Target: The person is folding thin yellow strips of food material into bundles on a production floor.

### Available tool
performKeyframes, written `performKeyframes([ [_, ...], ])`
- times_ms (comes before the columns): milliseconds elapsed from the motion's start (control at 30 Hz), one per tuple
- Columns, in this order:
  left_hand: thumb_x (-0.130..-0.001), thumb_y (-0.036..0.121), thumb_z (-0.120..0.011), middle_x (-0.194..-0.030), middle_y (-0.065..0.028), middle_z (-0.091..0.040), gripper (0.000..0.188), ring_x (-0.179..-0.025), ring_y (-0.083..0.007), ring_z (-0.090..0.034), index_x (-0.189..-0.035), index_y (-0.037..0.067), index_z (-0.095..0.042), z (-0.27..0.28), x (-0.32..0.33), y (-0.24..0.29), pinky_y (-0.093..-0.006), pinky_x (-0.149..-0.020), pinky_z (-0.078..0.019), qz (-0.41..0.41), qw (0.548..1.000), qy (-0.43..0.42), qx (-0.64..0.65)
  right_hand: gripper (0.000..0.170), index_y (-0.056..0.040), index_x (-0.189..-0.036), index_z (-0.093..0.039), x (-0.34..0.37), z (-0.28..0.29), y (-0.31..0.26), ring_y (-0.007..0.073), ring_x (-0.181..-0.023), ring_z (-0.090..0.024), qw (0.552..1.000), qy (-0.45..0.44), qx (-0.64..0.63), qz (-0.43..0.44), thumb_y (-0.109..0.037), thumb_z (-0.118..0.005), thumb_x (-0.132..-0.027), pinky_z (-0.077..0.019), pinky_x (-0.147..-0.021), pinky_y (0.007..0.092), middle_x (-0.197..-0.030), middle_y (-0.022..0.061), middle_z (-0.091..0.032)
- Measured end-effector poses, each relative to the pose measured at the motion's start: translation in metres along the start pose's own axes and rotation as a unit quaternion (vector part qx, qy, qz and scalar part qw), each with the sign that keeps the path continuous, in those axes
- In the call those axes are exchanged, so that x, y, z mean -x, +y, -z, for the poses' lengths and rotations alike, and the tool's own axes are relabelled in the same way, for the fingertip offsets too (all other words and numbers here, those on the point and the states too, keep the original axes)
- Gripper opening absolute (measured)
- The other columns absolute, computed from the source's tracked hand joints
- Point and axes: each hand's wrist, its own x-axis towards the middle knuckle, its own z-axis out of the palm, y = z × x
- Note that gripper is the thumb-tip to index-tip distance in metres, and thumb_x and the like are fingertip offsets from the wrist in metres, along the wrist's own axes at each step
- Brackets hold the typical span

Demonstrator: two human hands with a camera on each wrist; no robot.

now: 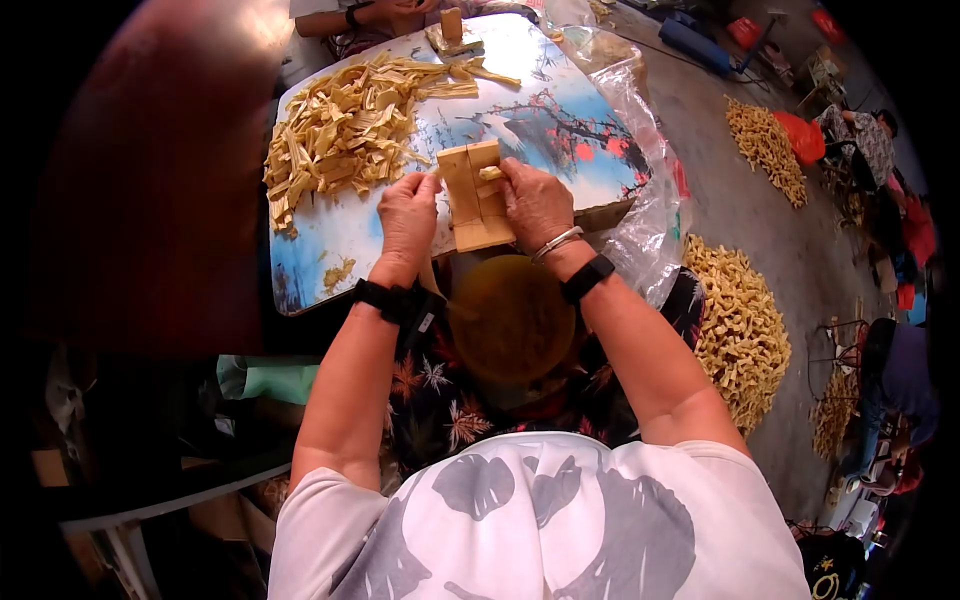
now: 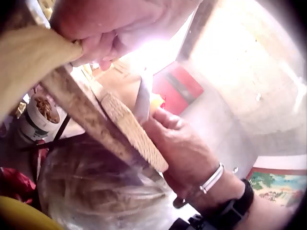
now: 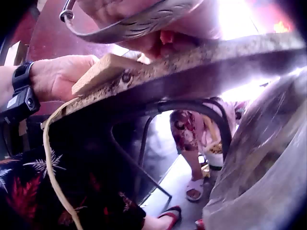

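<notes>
A wooden stand (image 1: 475,220), a flat board with a raised piece, sits at the near edge of the picture-printed table (image 1: 470,120). To its left, my left hand (image 1: 408,215) has curled fingers and pinches a pale yellow strip (image 2: 29,62). A long end of the strip (image 3: 52,167) hangs down below the tabletop edge. On the stand's other side, my right hand (image 1: 537,205) pinches a small folded yellow piece (image 1: 490,173) against the raised wood. The right palm hides part of the stand.
Loose yellow strips (image 1: 345,125) are heaped on the table's left. Another wooden block (image 1: 452,25) stands at the far edge, near another person's arm (image 1: 385,12). Clear plastic (image 1: 650,230) hangs at the right edge. Piles of folded pieces (image 1: 740,340) lie on the floor. A round brown container (image 1: 510,320) is below.
</notes>
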Motion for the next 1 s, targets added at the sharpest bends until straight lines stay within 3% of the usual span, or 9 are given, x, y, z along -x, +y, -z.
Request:
performKeyframes([
  [233, -0.099, 0.015, -0.055, -0.081, 0.0006, -0.058, 0.02, -0.071, -0.0085, -0.052, -0.11, 0.0, -0.063, 0.036, 0.05, 0.027, -0.0241, -0.07, -0.0451, 0.154, 0.878, -0.163, 0.422, 0.017, -0.0036, -0.092, -0.061, 0.046, 0.059, -0.013, 0.039, -0.076, -0.064, 0.982, -0.098, -0.16, -0.03, -0.02, -0.064, -0.09, -0.05, -0.065, 0.0455, -0.079, 0.0188, -0.065],
  [400, -0.096, 0.011, -0.061, -0.093, -0.0006, -0.066, 0.017, -0.082, -0.0069, -0.058, -0.108, 0.001, -0.066, 0.021, 0.118, 0.046, -0.0219, -0.078, -0.0463, 0.093, 0.935, -0.16, 0.303, 0.03, -0.0038, -0.102, -0.065, 0.085, 0.091, -0.051, 0.035, -0.069, -0.064, 0.955, -0.189, -0.19, -0.123, -0.03, -0.07, -0.088, -0.0499, -0.062, 0.0397, -0.076, 0.0156, -0.066],
  [500, -0.095, 0.016, -0.064, -0.091, -0.0003, -0.067, 0.019, -0.082, -0.0064, -0.059, -0.101, -0.002, -0.066, 0.001, 0.15, 0.045, -0.0193, -0.074, -0.0475, 0.05, 0.938, -0.158, 0.303, 0.021, -0.0069, -0.101, -0.066, 0.109, 0.064, -0.05, 0.0329, -0.07, -0.062, 0.972, -0.067, -0.226, -0.001, -0.025, -0.065, -0.091, -0.0498, -0.063, 0.0407, -0.078, 0.0135, -0.061],
  [600, -0.094, 0.025, -0.066, -0.088, -0.0003, -0.066, 0.024, -0.078, -0.0092, -0.061, -0.101, 0.002, -0.067, 0.002, 0.171, 0.018, -0.021, -0.074, -0.0493, 0.186, 0.958, -0.109, 0.188, 0.015, -0.0067, -0.096, -0.064, 0.125, 0.062, -0.05, 0.0347, -0.071, -0.062, 0.974, -0.052, -0.219, -0.006, -0.021, -0.062, -0.092, -0.0505, -0.063, 0.0416, -0.078, 0.0138, -0.061],
  [633, -0.094, 0.031, -0.067, -0.088, -0.0015, -0.065, 0.027, -0.076, -0.0135, -0.062, -0.103, 0.005, -0.066, 0.007, 0.176, 0.014, -0.0256, -0.074, -0.0521, 0.377, 0.861, -0.138, 0.312, 0.013, -0.0065, -0.094, -0.063, 0.131, 0.063, -0.052, 0.0353, -0.071, -0.062, 0.976, -0.065, -0.208, -0.011, -0.019, -0.062, -0.092, -0.0507, -0.063, 0.0418, -0.078, 0.0139, -0.061],
  [733, -0.099, 0.032, -0.059, -0.091, -0.0027, -0.065, 0.027, -0.074, -0.0135, -0.062, -0.1, 0.005, -0.064, 0.014, 0.191, 0.016, -0.0308, -0.073, -0.0557, 0.516, 0.659, -0.222, 0.501, 0.012, -0.0067, -0.094, -0.06, 0.16, 0.067, -0.06, 0.0358, -0.071, -0.063, 0.97, -0.115, -0.213, 0.024, -0.018, -0.061, -0.092, -0.0512, -0.063, 0.0415, -0.077, 0.0141, -0.062],
  [767, -0.098, 0.025, -0.061, -0.088, -0.0029, -0.066, 0.021, -0.074, -0.0142, -0.063, -0.104, 0.004, -0.064, 0.007, 0.195, 0.019, -0.0303, -0.071, -0.0552, 0.511, 0.693, -0.179, 0.476, 0.011, -0.0068, -0.094, -0.06, 0.168, 0.067, -0.06, 0.0356, -0.071, -0.063, 0.966, -0.118, -0.229, 0.022, -0.017, -0.061, -0.092, -0.0512, -0.063, 0.0413, -0.077, 0.0143, -0.062],
  [900, -0.091, 0.004, -0.062, -0.087, -0.0046, -0.069, 0.014, -0.074, -0.0196, -0.066, -0.104, 0.003, -0.067, 0.003, 0.191, 0.013, -0.0296, -0.066, -0.0522, 0.385, 0.823, -0.256, 0.329, 0.008, -0.0063, -0.091, -0.061, 0.178, 0.079, -0.064, 0.0364, -0.075, -0.064, 0.943, -0.137, -0.3, -0.037, -0.013, -0.063, -0.088, -0.0518, -0.066, 0.0414, -0.08, 0.0149, -0.065],
  [1000, -0.085, 0.001, -0.064, -0.082, -0.0079, -0.066, 0.015, -0.071, -0.0263, -0.063, -0.098, 0.004, -0.068, 0.005, 0.187, 0.013, -0.0309, -0.063, -0.0506, -0.144, 0.946, -0.257, -0.136, 0.014, -0.0033, -0.093, -0.062, 0.174, 0.071, -0.048, 0.0359, -0.084, -0.064, 0.974, -0.036, -0.223, 0.019, -0.017, -0.059, -0.094, -0.0523, -0.075, 0.0391, -0.089, 0.0166, -0.066],
])
